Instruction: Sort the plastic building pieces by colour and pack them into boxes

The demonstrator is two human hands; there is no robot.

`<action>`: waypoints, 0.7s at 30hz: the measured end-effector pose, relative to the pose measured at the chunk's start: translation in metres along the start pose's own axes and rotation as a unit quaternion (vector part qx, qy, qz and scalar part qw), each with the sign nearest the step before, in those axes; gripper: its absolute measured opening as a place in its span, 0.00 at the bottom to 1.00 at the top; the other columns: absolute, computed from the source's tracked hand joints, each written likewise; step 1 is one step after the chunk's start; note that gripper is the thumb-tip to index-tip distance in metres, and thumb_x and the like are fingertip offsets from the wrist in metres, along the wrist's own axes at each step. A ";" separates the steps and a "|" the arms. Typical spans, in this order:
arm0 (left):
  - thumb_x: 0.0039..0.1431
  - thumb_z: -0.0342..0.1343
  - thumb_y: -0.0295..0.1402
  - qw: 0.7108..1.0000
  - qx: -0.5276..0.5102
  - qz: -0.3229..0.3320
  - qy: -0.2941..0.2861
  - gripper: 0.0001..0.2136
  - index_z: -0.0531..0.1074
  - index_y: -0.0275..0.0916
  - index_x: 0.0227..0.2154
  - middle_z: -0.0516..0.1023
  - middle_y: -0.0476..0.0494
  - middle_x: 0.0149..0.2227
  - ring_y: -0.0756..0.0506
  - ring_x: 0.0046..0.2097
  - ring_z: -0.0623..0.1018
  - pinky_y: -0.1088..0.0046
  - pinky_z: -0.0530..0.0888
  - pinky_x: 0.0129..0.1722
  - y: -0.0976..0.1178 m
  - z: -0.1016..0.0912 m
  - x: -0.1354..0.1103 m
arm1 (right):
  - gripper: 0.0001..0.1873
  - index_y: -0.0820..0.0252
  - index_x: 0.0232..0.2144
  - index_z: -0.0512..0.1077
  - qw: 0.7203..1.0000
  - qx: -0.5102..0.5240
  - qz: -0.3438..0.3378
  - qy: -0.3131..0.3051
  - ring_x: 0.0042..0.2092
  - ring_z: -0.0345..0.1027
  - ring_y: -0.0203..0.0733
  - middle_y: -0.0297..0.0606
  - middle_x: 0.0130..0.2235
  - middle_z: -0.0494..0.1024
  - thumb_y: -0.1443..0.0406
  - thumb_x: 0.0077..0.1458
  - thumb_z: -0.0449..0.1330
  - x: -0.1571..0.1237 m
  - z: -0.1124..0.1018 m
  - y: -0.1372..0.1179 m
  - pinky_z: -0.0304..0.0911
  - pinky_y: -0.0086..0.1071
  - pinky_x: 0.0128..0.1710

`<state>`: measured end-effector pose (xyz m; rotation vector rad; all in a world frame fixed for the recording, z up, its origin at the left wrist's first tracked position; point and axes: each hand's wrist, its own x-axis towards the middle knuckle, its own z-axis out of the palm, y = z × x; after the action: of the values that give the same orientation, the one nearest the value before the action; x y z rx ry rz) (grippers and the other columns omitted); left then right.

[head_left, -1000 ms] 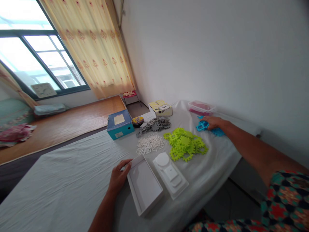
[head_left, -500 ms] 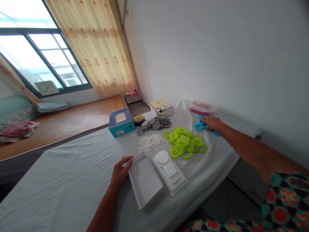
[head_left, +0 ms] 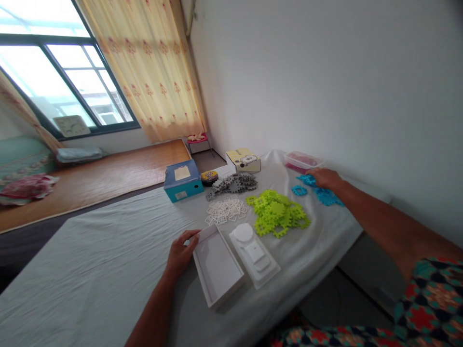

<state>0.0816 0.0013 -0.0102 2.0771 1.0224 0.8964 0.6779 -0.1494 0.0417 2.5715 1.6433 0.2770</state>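
My left hand (head_left: pixel 182 254) grips the near left rim of an open white box (head_left: pixel 219 267) on the white-sheeted table (head_left: pixel 90 270). My right hand (head_left: pixel 325 177) reaches far right and rests on a heap of blue puzzle pieces (head_left: pixel 323 194), fingers curled over some of them. One blue piece (head_left: pixel 299 190) lies apart to the left of that heap. Between my hands lie a pile of lime green pieces (head_left: pixel 277 213), a patch of white pieces (head_left: pixel 226 211) and a pile of grey pieces (head_left: pixel 232 183). A white moulded insert (head_left: pixel 254 253) lies beside the box.
At the table's far side stand a blue carton (head_left: pixel 183 180), a small round tin (head_left: pixel 209 177), a yellow cartoon box (head_left: pixel 243 160) and a clear lidded tub with pink contents (head_left: pixel 301 160). The white wall runs along the right. The table edge drops off at the near right.
My right hand has slid back along the blue pieces toward the tub, leaving one blue piece lying apart. My left hand stays on the white box.
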 end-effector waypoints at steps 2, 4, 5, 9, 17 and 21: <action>0.55 0.54 0.44 1.000 0.002 0.000 -0.003 0.15 0.79 0.39 0.36 0.81 0.44 0.39 0.42 0.43 0.78 0.67 0.73 0.45 0.000 0.000 0.000 | 0.29 0.51 0.55 0.68 1.000 0.000 0.000 0.004 0.50 0.68 0.51 0.43 0.56 0.71 0.67 0.49 0.55 -0.001 -0.001 0.004 0.61 0.36 0.41; 0.55 0.54 0.44 1.000 0.003 0.000 -0.005 0.15 0.79 0.39 0.36 0.81 0.44 0.39 0.42 0.44 0.78 0.67 0.73 0.46 0.001 0.000 0.000 | 0.31 0.51 0.56 0.67 1.000 -0.004 0.009 0.012 0.50 0.68 0.51 0.43 0.56 0.71 0.68 0.48 0.55 -0.003 -0.001 0.008 0.62 0.36 0.41; 0.55 0.54 0.44 1.000 0.003 0.000 -0.005 0.15 0.79 0.39 0.36 0.81 0.44 0.39 0.42 0.44 0.78 0.67 0.73 0.46 0.001 0.000 0.000 | 0.31 0.51 0.57 0.66 1.000 -0.004 0.015 0.016 0.49 0.68 0.51 0.44 0.56 0.71 0.68 0.48 0.55 -0.003 -0.002 0.010 0.62 0.36 0.41; 0.55 0.54 0.44 1.000 0.003 0.004 -0.003 0.16 0.79 0.39 0.37 0.81 0.44 0.39 0.42 0.43 0.78 0.66 0.73 0.46 0.000 0.000 0.000 | 0.31 0.52 0.57 0.66 0.999 0.010 0.037 0.033 0.47 0.69 0.51 0.45 0.54 0.72 0.66 0.48 0.56 -0.004 -0.009 0.014 0.63 0.36 0.40; 0.55 0.53 0.44 1.000 0.008 0.014 -0.003 0.15 0.79 0.39 0.36 0.81 0.44 0.38 0.42 0.42 0.78 0.67 0.73 0.45 0.004 -0.001 0.000 | 0.29 0.54 0.53 0.70 0.985 0.102 0.022 0.137 0.43 0.72 0.51 0.45 0.48 0.76 0.59 0.47 0.60 -0.017 -0.073 -0.016 0.66 0.38 0.41; 0.55 0.52 0.42 1.000 0.019 0.014 -0.002 0.14 0.79 0.40 0.35 0.81 0.44 0.37 0.43 0.41 0.78 0.67 0.73 0.44 0.007 0.000 -0.003 | 0.28 0.53 0.53 0.69 0.953 0.231 -0.073 0.182 0.41 0.72 0.47 0.39 0.46 0.77 0.62 0.47 0.59 -0.037 -0.114 -0.083 0.67 0.38 0.43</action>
<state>0.0834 -0.0045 -0.0054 2.1288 1.0188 0.8931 0.5669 -0.1511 0.1365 2.8284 2.2557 0.4217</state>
